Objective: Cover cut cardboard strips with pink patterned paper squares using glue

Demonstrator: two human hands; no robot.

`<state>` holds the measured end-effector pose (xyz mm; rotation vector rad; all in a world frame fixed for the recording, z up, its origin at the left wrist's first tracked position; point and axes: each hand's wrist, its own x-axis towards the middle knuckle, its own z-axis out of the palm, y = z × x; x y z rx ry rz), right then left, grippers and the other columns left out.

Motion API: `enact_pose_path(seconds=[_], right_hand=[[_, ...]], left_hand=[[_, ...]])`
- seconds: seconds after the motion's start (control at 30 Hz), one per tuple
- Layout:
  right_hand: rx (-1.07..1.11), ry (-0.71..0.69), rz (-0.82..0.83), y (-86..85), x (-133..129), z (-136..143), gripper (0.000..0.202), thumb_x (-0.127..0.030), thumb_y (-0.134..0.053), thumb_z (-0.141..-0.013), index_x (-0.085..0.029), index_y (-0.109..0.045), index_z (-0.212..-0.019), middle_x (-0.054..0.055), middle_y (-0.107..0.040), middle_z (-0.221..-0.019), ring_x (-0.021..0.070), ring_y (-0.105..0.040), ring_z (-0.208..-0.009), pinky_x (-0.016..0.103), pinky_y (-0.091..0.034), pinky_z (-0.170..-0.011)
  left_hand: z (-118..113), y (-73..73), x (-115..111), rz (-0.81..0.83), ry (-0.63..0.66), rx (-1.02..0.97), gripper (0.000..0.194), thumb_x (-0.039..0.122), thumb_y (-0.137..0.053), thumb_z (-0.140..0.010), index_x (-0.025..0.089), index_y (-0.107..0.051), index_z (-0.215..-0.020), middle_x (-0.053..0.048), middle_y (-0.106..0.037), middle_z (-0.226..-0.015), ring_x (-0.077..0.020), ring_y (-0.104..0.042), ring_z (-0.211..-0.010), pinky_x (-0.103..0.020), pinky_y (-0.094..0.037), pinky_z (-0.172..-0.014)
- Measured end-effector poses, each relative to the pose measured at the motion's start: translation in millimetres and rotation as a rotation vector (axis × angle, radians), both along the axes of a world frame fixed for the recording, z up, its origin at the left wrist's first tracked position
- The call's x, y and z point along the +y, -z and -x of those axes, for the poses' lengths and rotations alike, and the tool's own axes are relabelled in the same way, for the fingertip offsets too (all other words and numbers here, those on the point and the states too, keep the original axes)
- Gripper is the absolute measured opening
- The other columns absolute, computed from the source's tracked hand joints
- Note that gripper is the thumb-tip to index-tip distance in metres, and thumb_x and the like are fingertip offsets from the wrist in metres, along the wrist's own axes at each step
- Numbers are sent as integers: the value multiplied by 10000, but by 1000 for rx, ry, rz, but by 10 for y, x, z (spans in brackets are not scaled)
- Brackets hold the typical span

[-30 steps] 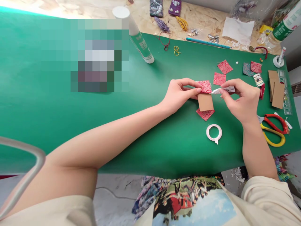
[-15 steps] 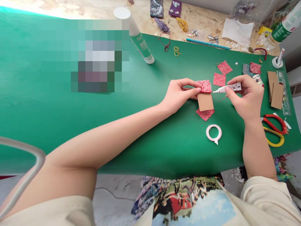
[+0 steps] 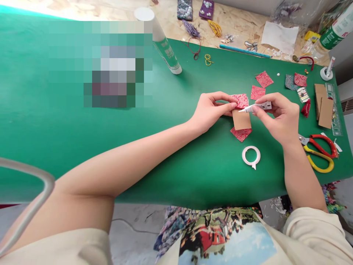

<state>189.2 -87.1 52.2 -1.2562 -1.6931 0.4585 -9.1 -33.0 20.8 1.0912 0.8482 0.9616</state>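
In the right-centre of the frame, the left hand (image 3: 205,112) has its thumb and fingers pinched together on a red patterned cloth (image 3: 241,100). This cloth lies at the upper edge of a square of cardboard (image 3: 242,119); whether the grip also takes in the cardboard cannot be told. Below, the corner of a lower red patch (image 3: 241,135) sticks out from under the cardboard.

The right hand (image 3: 282,116), just to the right, has its grip clamped on a small white tube (image 3: 265,105). The nozzle points left, over the upper part of the cardboard and just below the cloth; whether the tip touches is too small to tell.

All this is on a green desk (image 3: 165,158). Under the cardboard in the frame lies a roll of white tape (image 3: 243,156), its loose end pointing down. At the right side are scissors (image 3: 334,148) with one red and one yellow handle, and above them cardboard strips (image 3: 325,112) beside a clear ruler (image 3: 337,125). Two red squares (image 3: 264,79) lie above the tube. A blue pencil (image 3: 244,51) lies at the upper right, and a bottle (image 3: 168,51) stands at upper centre.
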Motion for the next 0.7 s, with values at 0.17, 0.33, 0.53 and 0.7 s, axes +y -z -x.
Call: enact_pose_path(seconds=[0.17, 0.33, 0.53, 0.7], right_hand=[[-21, -16, -25, 22, 1, 43, 57, -188, -752, -851, -218, -712, -879, -23, -747, -836, 142, -729, -729, 270, -641, -700], [-43, -41, -17, 63, 10, 65, 69, -187, -745, -870, -237, -737, -917, -26, -773, -889, 149, -743, -771, 285, -652, -740], [-64, -47, -36, 67, 21, 53, 89, -168, -740, -872, -242, -750, -922, -33, -782, -887, 141, -737, -765, 274, -644, -733], [-97, -54, -55, 56, 15, 49, 84, -163, -730, -879, -236, -748, -914, -31, -782, -872, 137, -731, -750, 261, -630, -712]], left_hand=[[-1, 0, 3, 3, 5, -5, 336, 395, -931, -628, 144, -771, -784, -25, -759, -817, -178, -745, -767, -336, -659, -796], [2, 3, 8, -3, 4, 18, 365, 427, -934, -615, 148, -772, -786, -29, -763, -841, -180, -739, -782, -336, -656, -795], [-3, 12, 11, -5, -4, 4, 317, 383, -921, -626, 145, -779, -780, -27, -756, -829, -171, -733, -772, -323, -654, -778], [-7, 7, 5, -10, -10, 3, 291, 353, -917, -625, 143, -779, -770, -27, -751, -825, -171, -731, -775, -308, -654, -748]])
